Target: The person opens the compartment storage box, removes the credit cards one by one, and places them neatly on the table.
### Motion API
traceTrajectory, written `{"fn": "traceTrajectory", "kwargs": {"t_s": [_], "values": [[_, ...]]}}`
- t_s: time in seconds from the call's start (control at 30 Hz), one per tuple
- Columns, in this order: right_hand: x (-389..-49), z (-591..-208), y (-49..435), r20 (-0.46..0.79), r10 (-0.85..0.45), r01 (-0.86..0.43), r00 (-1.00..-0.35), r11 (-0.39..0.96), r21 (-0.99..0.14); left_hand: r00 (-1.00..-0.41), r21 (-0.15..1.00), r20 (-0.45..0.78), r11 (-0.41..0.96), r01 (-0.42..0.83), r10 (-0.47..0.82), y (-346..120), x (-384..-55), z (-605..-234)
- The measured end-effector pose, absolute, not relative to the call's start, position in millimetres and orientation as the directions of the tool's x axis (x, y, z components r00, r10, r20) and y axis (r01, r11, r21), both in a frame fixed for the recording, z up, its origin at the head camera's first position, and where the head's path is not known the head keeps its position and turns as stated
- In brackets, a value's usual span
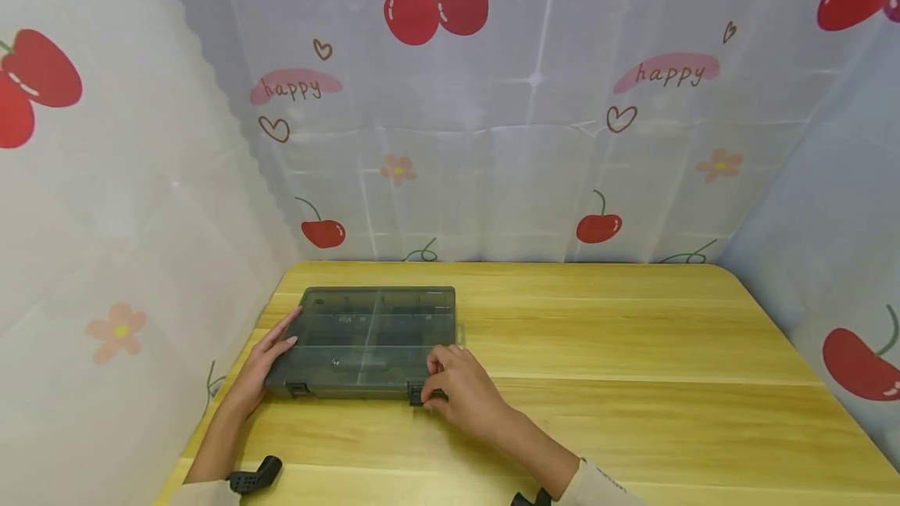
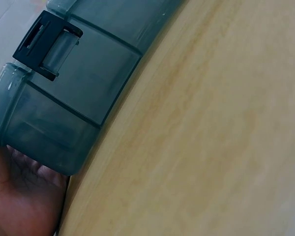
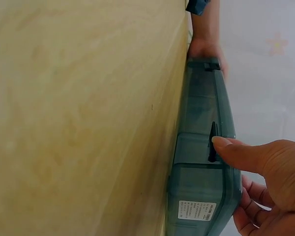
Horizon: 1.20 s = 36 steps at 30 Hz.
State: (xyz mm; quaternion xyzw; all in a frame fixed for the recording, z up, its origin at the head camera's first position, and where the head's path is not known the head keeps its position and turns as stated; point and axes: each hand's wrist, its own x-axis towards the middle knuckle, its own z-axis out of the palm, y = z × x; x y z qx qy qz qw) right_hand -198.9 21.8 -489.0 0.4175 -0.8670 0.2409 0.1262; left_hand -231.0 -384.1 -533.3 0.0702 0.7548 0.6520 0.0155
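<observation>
Box: dark see-through plastic box point(image 1: 358, 393), flat on the wooden table point(image 1: 633, 350), left part of it, latches toward the person.
Left hand: left hand point(image 1: 263, 361) at the box's left end; fingers fairly straight along the side, thumb by the lid's edge, palm against the near corner; bracing more than gripping.
Right hand: right hand point(image 1: 460, 393) at the near right corner; thumb on the right latch point(image 3: 213, 142), other fingers bent against the box's edge; reads as a pinch on the latch.
Left latch: left latch point(image 2: 39, 42) on the front wall, no fingers on it.
Lid: lid point(image 1: 319, 342) down over the box; whether the right latch is fully released, can't tell.
Contents: murky through the plastic; pale lines look like dividers, a few dark shapes toward the back, one long shape point(image 1: 360, 364) near the front; can't say what any is.
Sticker: white sticker point(image 3: 197, 210) on the wall near the right latch, print too small to read.
Weight: probably light for its size, unless the contents add up.
Feel: likely stiff, smooth, a bit slippery; thin latches probably the weak spot.
Hold: both short ends for lifting, level so loose contents don't slide; latch by its free edge.
</observation>
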Motion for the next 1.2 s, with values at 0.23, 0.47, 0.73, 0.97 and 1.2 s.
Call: {"fn": "traceTrajectory", "kwargs": {"t_s": [0.23, 0.47, 0.73, 0.97, 1.2], "values": [[-199.3, -485.8, 21.5, 0.405, -0.672, -0.784, -0.620, 0.537, -0.310, -0.990, 0.985, 0.069, 0.152, 0.088, 0.123, -384.6, -230.3, -530.4], [-201.0, -482.0, 20.6, 0.351, -0.676, -0.760, -0.648, 0.542, -0.359, -0.990, 0.985, 0.079, 0.142, 0.096, 0.118, -386.1, -230.4, -530.0], [-196.7, -475.4, 28.3, 0.281, -0.683, -0.719, -0.674, 0.519, -0.462, -0.992, 0.983, 0.064, 0.166, 0.081, 0.109, -381.8, -227.0, -533.9], [-201.3, -465.7, 27.3, 0.246, -0.704, -0.701, -0.666, 0.479, -0.528, -0.994, 0.984, 0.051, 0.168, 0.068, 0.101, -380.3, -225.3, -537.8], [-203.9, -451.7, 9.9, 0.246, -0.713, -0.705, -0.656, 0.464, -0.536, -0.993, 0.973, 0.068, 0.212, 0.087, 0.096, -384.1, -227.4, -534.0]]}}
